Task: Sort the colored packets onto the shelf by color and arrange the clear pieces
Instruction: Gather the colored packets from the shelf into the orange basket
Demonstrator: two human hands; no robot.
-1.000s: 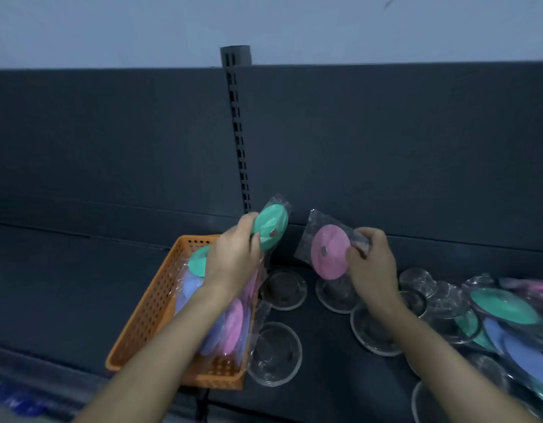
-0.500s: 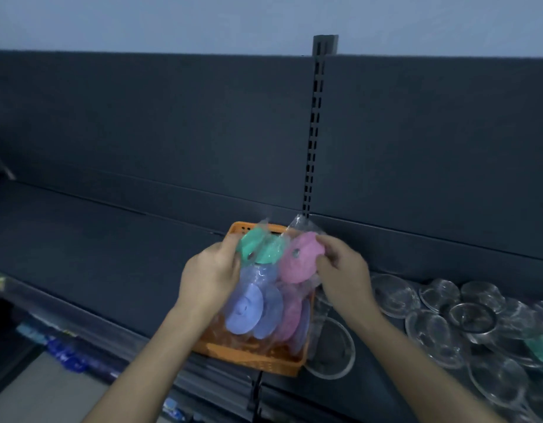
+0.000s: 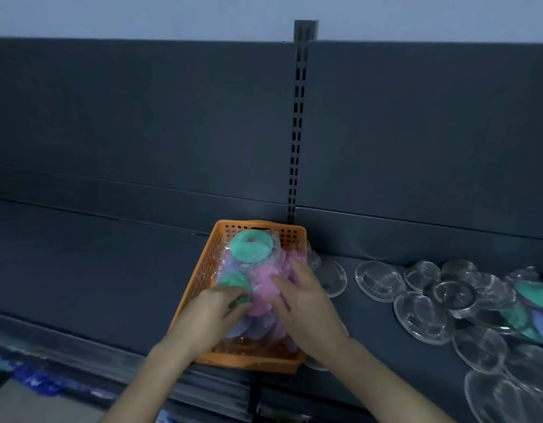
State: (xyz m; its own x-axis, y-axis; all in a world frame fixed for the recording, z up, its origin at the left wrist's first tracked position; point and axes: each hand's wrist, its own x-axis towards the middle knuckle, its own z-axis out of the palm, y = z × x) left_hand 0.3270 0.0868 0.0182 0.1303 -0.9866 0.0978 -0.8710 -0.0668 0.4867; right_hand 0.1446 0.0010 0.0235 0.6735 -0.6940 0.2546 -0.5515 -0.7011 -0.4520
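Note:
An orange basket (image 3: 206,270) on the dark shelf holds several bagged packets in green, pink and blue-purple. One green packet (image 3: 251,249) lies on top at the far end. My left hand (image 3: 210,314) pinches a second green packet (image 3: 233,280) at the basket's left side. My right hand (image 3: 306,303) rests with spread fingers on a pink packet (image 3: 264,277) in the middle of the pile. Several clear round pieces (image 3: 378,280) lie scattered on the shelf to the right.
More green and blue packets (image 3: 536,296) lie among the clear pieces at the far right edge. A slotted upright (image 3: 296,132) runs up the shelf's back panel behind the basket. Left of the basket is bare shelf (image 3: 96,264), with its front edge just below.
Both hands came down from in front of the back panel into the basket. The green and pink packets they held up now lie on the pile, and the view has shifted left.

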